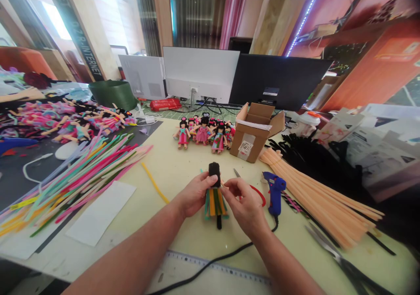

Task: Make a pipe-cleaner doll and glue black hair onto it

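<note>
A small pipe-cleaner doll [215, 202] with black hair and a skirt of yellow, green and teal strips is held upright over the table. My left hand [196, 195] grips it from the left, thumb pressed on the black hair. On the other side my right hand [243, 201] pinches at the doll's side, where a bit of peach colour shows between the fingertips. A black piece sticks out below the skirt. Red-handled scissors [259, 194] lie partly hidden behind my right hand. Right of that hand is a blue glue gun [274, 192].
Bundles of coloured pipe cleaners [98, 172] lie left, peach ones [315, 194] and black ones [305, 159] right. Finished dolls [202, 133] stand behind, beside a cardboard box [251, 137]. The glue gun's cord [210, 263] crosses a ruler [226, 269] in front. Large scissors [337, 255] lie front right.
</note>
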The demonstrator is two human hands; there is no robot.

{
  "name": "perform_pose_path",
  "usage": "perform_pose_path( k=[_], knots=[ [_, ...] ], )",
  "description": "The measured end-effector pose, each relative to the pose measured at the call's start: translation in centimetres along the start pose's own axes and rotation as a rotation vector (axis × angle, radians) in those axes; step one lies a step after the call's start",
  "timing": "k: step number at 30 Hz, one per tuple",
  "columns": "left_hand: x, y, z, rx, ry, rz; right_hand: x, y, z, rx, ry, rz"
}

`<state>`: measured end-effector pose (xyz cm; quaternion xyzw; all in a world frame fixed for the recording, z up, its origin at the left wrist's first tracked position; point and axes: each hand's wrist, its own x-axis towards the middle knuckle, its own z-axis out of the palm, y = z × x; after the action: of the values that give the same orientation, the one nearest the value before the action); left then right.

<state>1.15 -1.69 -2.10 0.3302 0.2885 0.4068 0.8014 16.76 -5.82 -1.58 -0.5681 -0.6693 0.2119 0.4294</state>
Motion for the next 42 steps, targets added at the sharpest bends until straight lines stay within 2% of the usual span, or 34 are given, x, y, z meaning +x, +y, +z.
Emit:
perform_pose_path(
  k=[6, 9, 11, 15, 18, 22, 27, 33, 38, 42],
  knots=[
    [0.2, 0.4, 0.0, 0.059, 0.134, 0.105, -0.6, -0.5, 0.2, -0.135, -0.208, 0.18],
    [0.2, 0.4, 0.0, 0.025, 0.158, 0.154, -0.9, -0.4, 1.1, -0.059, -0.209, 0.229],
    [0.1, 0.5, 0.1, 0.019, 0.134, 0.184, -0.9, -0.1, 1.7, 0.165, -0.171, 0.25],
    [-0.1, 0.8, 0.2, 0.017, -0.039, 0.198, -0.2, 0.0, 2.1, 0.591, -0.169, 0.303],
    [0.1, 0.9, 0.0, -0.002, -0.108, 0.141, 0.3, -0.1, 1.8, 0.669, -0.195, 0.313],
    [0.3, 0.9, -0.5, 0.068, -0.077, 0.116, 0.4, 0.1, 1.6, 0.708, -0.199, 0.335],
    [0.1, 1.0, -0.6, 0.145, 0.009, 0.142, -0.1, 0.6, 2.2, 0.588, -0.188, 0.291],
    [0.0, 0.6, -0.2, 0.151, 0.016, 0.158, -0.7, 0.1, 2.3, 0.308, -0.122, 0.201],
    [-0.2, 1.0, -0.1, 0.182, 0.018, 0.161, -0.7, -1.2, 0.5, 0.039, -0.116, 0.096],
    [-0.5, 1.2, 0.1, 0.219, -0.013, 0.116, -0.2, -1.2, -1.2, -0.03, 0.021, 0.04]
  ],
)
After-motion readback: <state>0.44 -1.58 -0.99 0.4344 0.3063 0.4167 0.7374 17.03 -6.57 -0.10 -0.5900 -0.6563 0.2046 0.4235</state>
